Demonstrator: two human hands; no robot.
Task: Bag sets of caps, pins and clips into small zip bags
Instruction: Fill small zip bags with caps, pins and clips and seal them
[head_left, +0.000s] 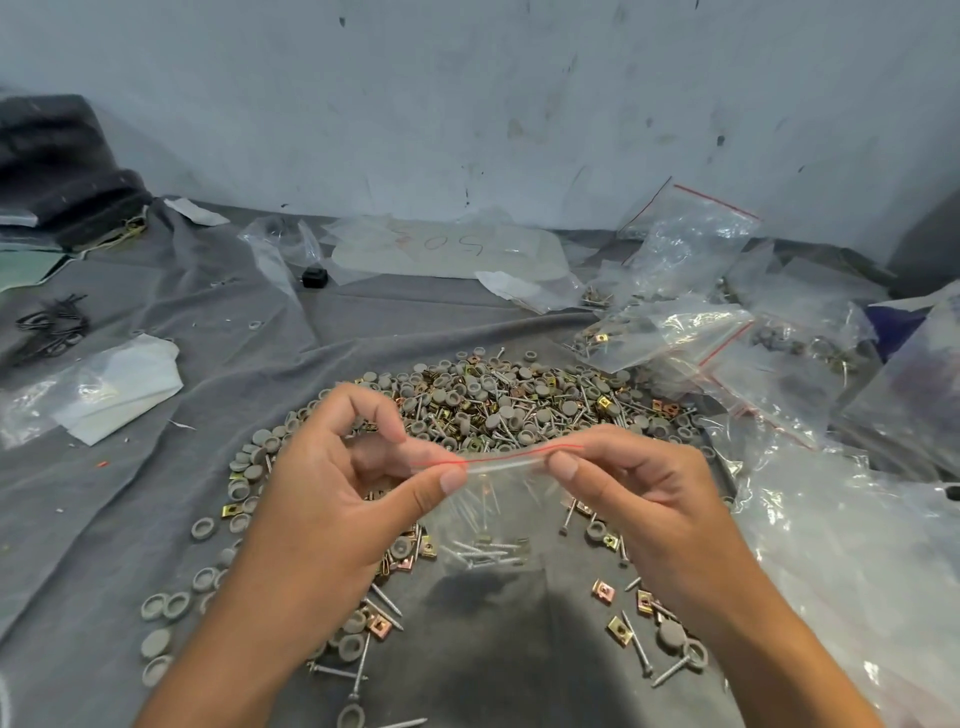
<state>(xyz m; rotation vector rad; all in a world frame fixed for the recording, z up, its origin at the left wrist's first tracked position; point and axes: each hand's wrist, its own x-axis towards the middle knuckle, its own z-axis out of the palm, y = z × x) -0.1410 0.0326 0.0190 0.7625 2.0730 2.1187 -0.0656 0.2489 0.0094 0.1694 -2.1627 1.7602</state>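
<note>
- Grey cloth (130, 519) covers the counter below a scuffed wall.
- Left hand (332, 499) and right hand (639, 499) each pinch the red-lined top of a small zip bag (493, 499), which hangs between them.
- Behind the bag lies the heap of caps, pins and clips (498, 400).

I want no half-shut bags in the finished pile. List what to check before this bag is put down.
1. Both hands on the bag's top edge: ok, left hand and right hand pinch the zip bag at its red line.
2. Screws inside: ok, several lie at the bottom.
3. Caps and clips inside: cannot tell.
4. Seal pressed fully shut: cannot tell.
5. Finished bags to the right: ok.
</note>
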